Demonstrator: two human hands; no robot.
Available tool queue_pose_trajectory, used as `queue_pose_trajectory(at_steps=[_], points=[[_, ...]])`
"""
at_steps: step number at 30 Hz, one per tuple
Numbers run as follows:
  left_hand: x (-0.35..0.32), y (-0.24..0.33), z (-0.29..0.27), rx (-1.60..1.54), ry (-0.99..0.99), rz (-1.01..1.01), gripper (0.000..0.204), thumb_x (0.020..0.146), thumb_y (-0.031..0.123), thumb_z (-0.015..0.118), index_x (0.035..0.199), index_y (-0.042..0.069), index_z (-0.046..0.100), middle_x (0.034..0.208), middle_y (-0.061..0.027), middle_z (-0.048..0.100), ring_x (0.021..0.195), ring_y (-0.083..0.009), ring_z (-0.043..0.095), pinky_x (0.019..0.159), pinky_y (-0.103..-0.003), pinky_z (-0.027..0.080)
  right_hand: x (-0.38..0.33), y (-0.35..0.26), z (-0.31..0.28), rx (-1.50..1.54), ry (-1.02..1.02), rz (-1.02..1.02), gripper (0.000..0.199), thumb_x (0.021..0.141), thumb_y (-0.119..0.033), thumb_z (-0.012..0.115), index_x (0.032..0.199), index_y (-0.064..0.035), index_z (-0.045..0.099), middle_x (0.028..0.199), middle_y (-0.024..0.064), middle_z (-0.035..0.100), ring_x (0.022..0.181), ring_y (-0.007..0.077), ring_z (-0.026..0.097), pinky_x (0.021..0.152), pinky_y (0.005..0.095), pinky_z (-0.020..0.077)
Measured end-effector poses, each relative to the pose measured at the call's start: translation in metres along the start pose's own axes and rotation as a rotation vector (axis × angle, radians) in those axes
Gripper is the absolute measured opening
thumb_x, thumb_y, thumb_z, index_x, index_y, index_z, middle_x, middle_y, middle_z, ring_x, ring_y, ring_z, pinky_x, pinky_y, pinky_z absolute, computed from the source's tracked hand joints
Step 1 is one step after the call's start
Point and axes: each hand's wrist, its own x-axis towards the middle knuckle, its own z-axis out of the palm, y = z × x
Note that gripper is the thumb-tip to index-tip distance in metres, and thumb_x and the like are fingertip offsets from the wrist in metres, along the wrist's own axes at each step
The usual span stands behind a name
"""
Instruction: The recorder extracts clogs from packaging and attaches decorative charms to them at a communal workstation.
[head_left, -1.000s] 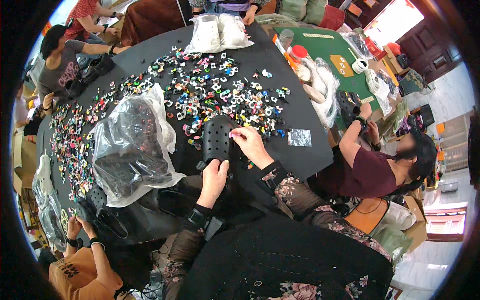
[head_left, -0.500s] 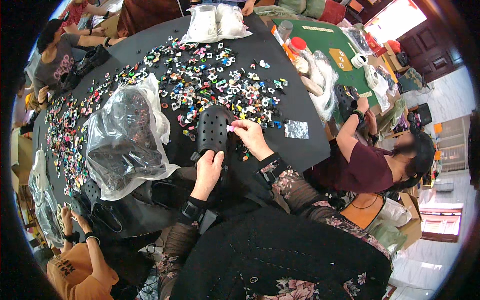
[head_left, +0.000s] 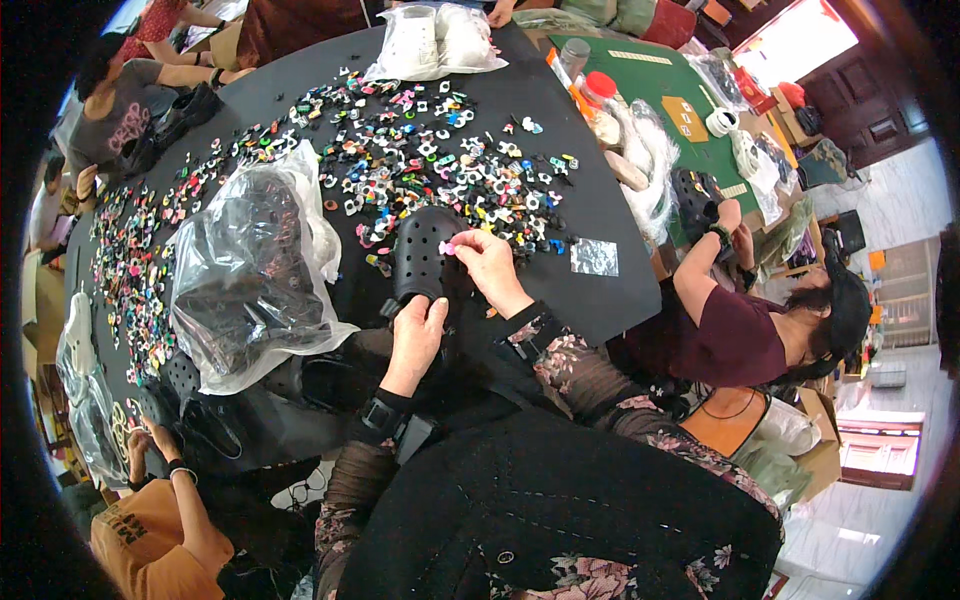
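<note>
Head view: both hands on a black perforated clog (head_left: 425, 255) at the near edge of the black tabletop (head_left: 600, 290).
Left hand (head_left: 417, 335) grips the clog's heel end at 6 o'clock. Right hand (head_left: 487, 265), at its 3 o'clock, pinches a small pink charm (head_left: 448, 247), likely touching the clog. Loose charm pile (head_left: 430, 165) at 12, clear plastic bag (head_left: 255, 275) at 9.

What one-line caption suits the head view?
Left hand steadies a black clog; right hand brings a pink charm.
</note>
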Motion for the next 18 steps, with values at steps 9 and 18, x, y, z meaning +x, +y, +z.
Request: queue_pose_trajectory(at_steps=[9, 18], points=[[0.003, -0.012, 0.0, 0.05, 0.019, 0.039, 0.033, 0.089, 0.023, 0.057, 0.067, -0.001, 0.048, 0.054, -0.0043, 0.049, 0.05, -0.0111, 0.045, 0.047, -0.03, 0.037, -0.005, 0.006, -0.004, -0.446, -0.036, -0.51, 0.013, 0.078, -0.007, 0.059, 0.09, -0.0019, 0.064, 0.086, 0.0133, 0.06, 0.084, 0.0301, 0.057, 0.076, 0.0361, 0.0463], [0.005, -0.021, 0.001, 0.086, 0.024, 0.046, 0.032, 0.086, 0.023, 0.059, 0.072, -0.005, 0.05, 0.059, -0.0181, 0.053, 0.054, -0.0259, 0.053, 0.053, -0.038, 0.042, -0.004, 0.0, -0.002, -0.535, 0.019, -0.634, 0.013, 0.079, -0.011, 0.063, 0.089, -0.0035, 0.064, 0.083, 0.0118, 0.059, 0.082, 0.0297, 0.057, 0.074, 0.0376, 0.045]])
